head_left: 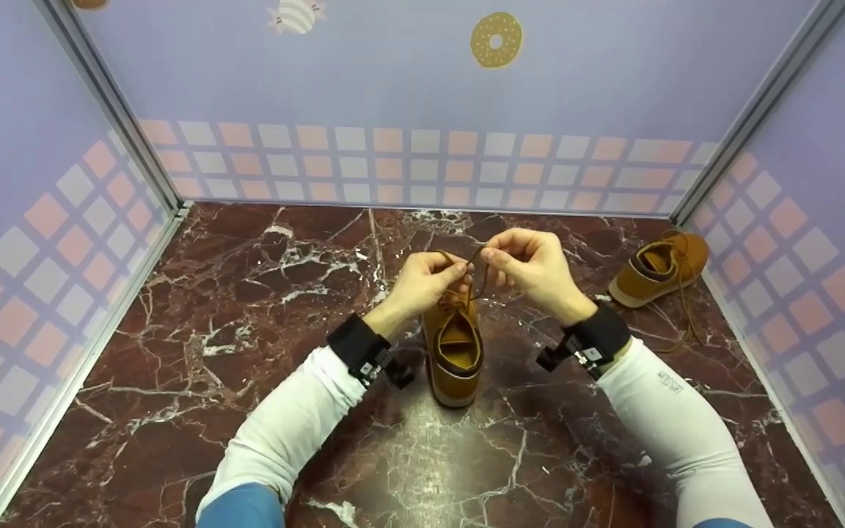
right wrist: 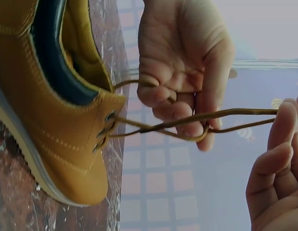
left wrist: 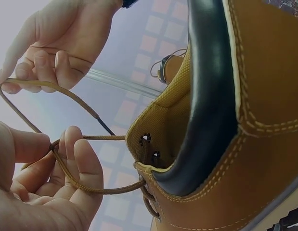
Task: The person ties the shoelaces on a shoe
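Note:
A tan lace-up shoe with a dark padded collar stands on the floor, its heel toward me. Over its tongue my left hand pinches the brown shoelace where the strands cross, between thumb and forefinger. My right hand, up and to the right, pinches a loop of the same lace between thumb and fingertips. In the right wrist view the lace runs taut from the left hand to the right hand. One dark-tipped lace end hangs near the eyelets in the left wrist view.
A matching tan shoe sits at the right by the side wall, its loose lace trailing on the floor. Lilac panels with a checkered band enclose the dark red marbled floor at the back and both sides.

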A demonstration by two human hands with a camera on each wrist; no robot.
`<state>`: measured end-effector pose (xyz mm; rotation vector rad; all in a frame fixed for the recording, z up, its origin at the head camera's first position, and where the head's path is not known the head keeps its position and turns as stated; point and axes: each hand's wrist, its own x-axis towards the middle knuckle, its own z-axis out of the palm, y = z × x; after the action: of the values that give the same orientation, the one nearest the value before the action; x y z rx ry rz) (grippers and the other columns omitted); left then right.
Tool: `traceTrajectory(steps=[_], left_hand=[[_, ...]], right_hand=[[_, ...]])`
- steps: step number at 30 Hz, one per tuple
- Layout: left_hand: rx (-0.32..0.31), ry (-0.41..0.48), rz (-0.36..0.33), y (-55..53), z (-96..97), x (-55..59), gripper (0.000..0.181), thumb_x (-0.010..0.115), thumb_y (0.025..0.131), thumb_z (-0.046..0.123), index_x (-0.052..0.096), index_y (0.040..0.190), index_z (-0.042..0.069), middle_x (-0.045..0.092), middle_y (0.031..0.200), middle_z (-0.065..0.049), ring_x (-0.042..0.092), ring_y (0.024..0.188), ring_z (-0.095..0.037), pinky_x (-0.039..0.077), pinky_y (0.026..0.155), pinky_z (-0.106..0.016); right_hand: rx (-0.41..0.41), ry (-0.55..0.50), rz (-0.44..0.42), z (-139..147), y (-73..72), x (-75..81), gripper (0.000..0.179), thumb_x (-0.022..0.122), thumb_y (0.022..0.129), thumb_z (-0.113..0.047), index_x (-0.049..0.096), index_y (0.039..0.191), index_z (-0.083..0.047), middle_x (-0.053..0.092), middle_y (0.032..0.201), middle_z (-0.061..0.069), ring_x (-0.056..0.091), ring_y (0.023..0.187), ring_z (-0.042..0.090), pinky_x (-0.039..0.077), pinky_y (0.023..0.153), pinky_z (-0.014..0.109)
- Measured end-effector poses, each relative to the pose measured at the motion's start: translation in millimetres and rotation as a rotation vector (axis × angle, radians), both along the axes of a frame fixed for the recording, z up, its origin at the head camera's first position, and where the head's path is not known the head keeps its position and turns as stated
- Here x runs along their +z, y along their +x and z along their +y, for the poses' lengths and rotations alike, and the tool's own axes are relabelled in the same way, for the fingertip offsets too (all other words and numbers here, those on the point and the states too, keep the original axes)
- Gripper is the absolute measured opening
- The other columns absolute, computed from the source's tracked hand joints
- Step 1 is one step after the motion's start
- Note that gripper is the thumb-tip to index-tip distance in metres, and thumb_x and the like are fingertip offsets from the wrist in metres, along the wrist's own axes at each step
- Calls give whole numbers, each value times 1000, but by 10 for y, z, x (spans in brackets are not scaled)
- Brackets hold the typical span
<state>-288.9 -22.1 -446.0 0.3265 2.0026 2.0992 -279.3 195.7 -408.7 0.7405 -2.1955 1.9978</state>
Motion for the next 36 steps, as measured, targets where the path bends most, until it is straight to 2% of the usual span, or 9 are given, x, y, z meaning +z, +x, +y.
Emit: traceTrajectory(steps=[4,7,12,17,21,25,29,32,36], left_hand=[[-8,-3,24,-3,-7,4,27,68,111,7,72,123,-17,81,89,-3,75,72,-7,66,65,-23],[-5,-5,35,-3,-14,12,24,69,111,7,74,121,-14,80,87,0,75,72,-8,66,65,-24],[-1,-24,45,1,-19,11,22,69,111,6,76,121,-12,80,88,0,75,72,-9,66,65,-24],[-5,-29,37,-4,-25,-6,23,69,110,6,75,121,-14,82,89,-3,75,72,-9,66,66,-24],[-4,-36,30,-5,-34,-4,22,69,110,6,76,121,-12,83,90,-4,76,74,-9,67,68,-25],[2,-44,37,-1,-46,5,20,69,110,6,77,119,-10,85,96,-18,77,74,-10,68,69,-25],[11,-52,59,4,-62,5,21,69,110,5,77,120,-11,83,106,-28,77,73,-9,68,69,-24],[18,-57,74,-3,-75,-8,21,69,110,4,78,120,-11,84,99,-21,76,73,-8,66,68,-22],[17,-34,70,-12,-91,-27,20,69,109,2,78,121,-12,83,87,-1,75,72,-6,65,67,-20]], right_hand=[[2,-14,-11,-26,33,16,6,75,102,0,80,101,-2,78,71,-4,64,54,5,50,48,19],[0,-4,-18,-30,43,39,7,75,102,-1,80,100,-3,77,70,-5,64,53,5,49,46,18],[5,-11,-49,-37,52,72,8,75,104,-5,81,100,-5,77,69,-3,62,52,5,47,44,18],[10,-3,-27,-38,57,41,7,76,103,-3,80,101,2,78,72,-3,63,53,5,50,46,18],[33,63,66,-37,57,-19,6,77,99,4,79,100,10,81,78,8,67,56,7,56,50,21],[67,173,170,-41,64,-93,5,83,95,4,81,95,8,82,83,21,72,61,7,61,56,20],[83,279,254,-48,66,-187,4,89,93,0,85,93,1,84,84,18,72,63,2,60,58,16],[57,369,345,-60,48,-269,5,90,92,-2,86,90,-4,85,82,13,71,62,3,61,56,19],[-4,477,440,-82,8,-384,8,92,89,-3,85,88,-5,85,80,9,75,62,15,64,57,28]])
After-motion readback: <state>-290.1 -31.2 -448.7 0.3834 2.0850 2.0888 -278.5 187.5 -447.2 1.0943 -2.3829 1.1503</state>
